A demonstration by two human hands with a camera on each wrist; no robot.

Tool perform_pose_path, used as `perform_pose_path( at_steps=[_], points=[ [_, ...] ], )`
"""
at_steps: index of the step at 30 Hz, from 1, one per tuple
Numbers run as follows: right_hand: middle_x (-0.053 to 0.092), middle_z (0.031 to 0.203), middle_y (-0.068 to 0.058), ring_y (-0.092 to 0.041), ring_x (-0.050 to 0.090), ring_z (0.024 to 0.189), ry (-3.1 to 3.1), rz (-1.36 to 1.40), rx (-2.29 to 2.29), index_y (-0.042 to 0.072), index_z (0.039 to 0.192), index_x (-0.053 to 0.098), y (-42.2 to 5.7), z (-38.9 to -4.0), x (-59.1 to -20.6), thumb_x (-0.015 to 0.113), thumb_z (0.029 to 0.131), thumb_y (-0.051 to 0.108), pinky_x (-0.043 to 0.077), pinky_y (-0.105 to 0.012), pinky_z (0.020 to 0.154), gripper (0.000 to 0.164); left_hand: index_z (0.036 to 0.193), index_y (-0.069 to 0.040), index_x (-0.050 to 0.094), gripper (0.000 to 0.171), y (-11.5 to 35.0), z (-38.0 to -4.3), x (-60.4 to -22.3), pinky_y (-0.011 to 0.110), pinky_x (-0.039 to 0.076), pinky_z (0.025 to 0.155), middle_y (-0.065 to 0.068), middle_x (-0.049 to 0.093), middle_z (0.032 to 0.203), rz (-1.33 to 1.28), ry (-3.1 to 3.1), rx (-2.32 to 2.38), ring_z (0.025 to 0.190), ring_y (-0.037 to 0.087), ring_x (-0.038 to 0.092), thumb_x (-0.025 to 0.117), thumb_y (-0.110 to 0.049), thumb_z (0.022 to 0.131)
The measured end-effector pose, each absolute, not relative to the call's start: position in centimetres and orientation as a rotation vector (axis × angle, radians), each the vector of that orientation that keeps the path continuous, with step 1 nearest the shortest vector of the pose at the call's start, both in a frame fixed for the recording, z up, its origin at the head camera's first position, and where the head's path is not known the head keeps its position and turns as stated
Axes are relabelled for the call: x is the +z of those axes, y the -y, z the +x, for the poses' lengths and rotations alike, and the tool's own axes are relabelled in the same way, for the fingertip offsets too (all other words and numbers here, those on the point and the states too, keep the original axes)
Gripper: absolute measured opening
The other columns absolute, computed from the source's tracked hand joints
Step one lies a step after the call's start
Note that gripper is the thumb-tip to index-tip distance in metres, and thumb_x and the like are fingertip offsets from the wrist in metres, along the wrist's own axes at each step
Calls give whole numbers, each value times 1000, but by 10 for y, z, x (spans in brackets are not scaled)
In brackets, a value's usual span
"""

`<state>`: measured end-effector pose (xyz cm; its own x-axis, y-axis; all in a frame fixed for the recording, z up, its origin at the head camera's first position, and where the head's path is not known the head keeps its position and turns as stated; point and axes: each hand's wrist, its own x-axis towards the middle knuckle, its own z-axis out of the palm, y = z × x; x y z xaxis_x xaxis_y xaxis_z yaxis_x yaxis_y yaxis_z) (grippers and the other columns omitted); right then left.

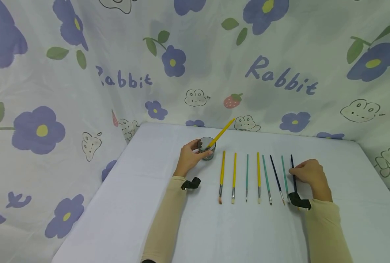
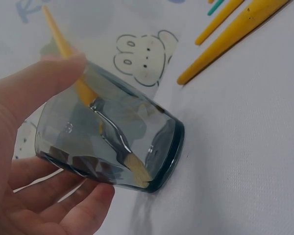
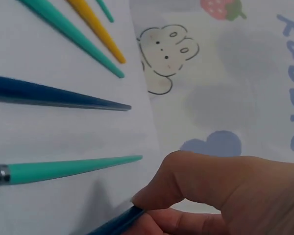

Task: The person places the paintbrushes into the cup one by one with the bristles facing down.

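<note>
My left hand (image 1: pixel 189 157) grips a clear glass cup (image 2: pixel 161 132), thumb near the rim and fingers round the far side. The cup looks tilted in the left wrist view. A yellow-handled paintbrush (image 1: pixel 223 131) leans inside it, pale bristles at the bottom. At the right end of a row of paintbrushes, my right hand (image 1: pixel 310 176) pinches a dark blue paintbrush (image 3: pixel 118 221) between thumb and fingers. The black wrist piece hides part of that brush in the head view. Just left of it lies a teal paintbrush (image 3: pixel 73 166), untouched.
Between the hands several more brushes lie side by side, bristles toward me, among them a yellow one (image 1: pixel 222 171), a thin teal one (image 1: pixel 247 175) and a dark blue one (image 1: pixel 276 175). A white cloth (image 1: pixel 234 233) covers the table. Printed curtains (image 1: pixel 211 73) hang behind and at the left.
</note>
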<state>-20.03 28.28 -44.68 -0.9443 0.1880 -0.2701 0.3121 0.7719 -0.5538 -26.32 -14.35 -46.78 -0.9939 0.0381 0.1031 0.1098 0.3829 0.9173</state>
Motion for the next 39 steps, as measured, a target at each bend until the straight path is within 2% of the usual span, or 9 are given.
perform_pose_path(
  at_steps=[3, 8, 11, 16, 21, 27, 29, 34, 39],
  points=[
    [75, 73, -5, -20, 68, 74, -2736, 396, -1023, -16, 114, 68, -285, -200, -444, 68, 93, 25, 56, -30, 62, 46, 147, -2, 56, 84, 143, -264, -469, 40, 58, 107, 14, 65, 141, -141, 2554, -1705, 134, 32, 61, 91, -36, 79],
    [77, 89, -9, -7, 69, 70, -2641, 424, -1267, -17, 127, 61, -285, -199, -441, 65, 96, 24, 62, -21, 64, 51, 147, -2, 56, 83, 143, -264, -470, 40, 58, 107, 14, 65, 141, -144, 2545, -1708, 134, 32, 61, 91, -36, 79],
    [74, 91, -4, -2, 69, 71, -2586, 431, -1396, -16, 133, 57, -285, -199, -438, 64, 98, 25, 62, -19, 66, 55, 146, -2, 56, 83, 144, -264, -470, 40, 58, 107, 14, 65, 141, -144, 2544, -1707, 134, 32, 61, 91, -36, 80],
    [67, 80, 15, 2, 71, 70, -2517, 428, -1539, -14, 138, 53, -284, -200, -437, 64, 98, 23, 62, -17, 68, 56, 147, -3, 56, 84, 144, -265, -470, 40, 58, 107, 14, 65, 142, -142, 2551, -1707, 134, 32, 61, 91, -37, 80],
    [66, 76, 19, 2, 72, 70, -2461, 491, -1628, -10, 140, 52, -280, -199, -434, 65, 99, 23, 63, -18, 68, 55, 148, -3, 55, 83, 144, -264, -470, 41, 58, 108, 17, 64, 143, -146, 2554, -1712, 134, 32, 60, 90, -36, 80],
    [66, 75, 21, 2, 72, 70, -2380, 495, -1772, -12, 144, 45, -276, -198, -428, 65, 99, 20, 63, -18, 67, 58, 148, -2, 55, 83, 145, -262, -467, 41, 58, 108, 18, 63, 142, -148, 2549, -1725, 134, 33, 60, 90, -36, 80],
    [67, 76, 21, 2, 72, 71, -2341, 492, -1820, -10, 141, 46, -275, -198, -426, 65, 99, 19, 63, -18, 67, 55, 148, -2, 55, 84, 145, -261, -466, 41, 58, 108, 17, 64, 142, -138, 2546, -1732, 133, 33, 61, 91, -36, 80],
    [71, 79, 16, -2, 74, 72, -2195, 449, -2007, 3, 119, 55, -272, -198, -421, 68, 98, 14, 63, -17, 67, 27, 148, -3, 54, 84, 145, -259, -465, 40, 58, 108, 17, 64, 142, -130, 2537, -1748, 133, 32, 60, 91, -36, 80],
    [73, 82, 9, -7, 76, 73, -2012, 392, -2214, 11, 103, 63, -268, -197, -416, 71, 96, 9, 64, -20, 67, 11, 148, -3, 54, 85, 144, -260, -465, 39, 58, 108, 16, 63, 142, -144, 2543, -1744, 134, 32, 60, 91, -37, 80]
  ],
)
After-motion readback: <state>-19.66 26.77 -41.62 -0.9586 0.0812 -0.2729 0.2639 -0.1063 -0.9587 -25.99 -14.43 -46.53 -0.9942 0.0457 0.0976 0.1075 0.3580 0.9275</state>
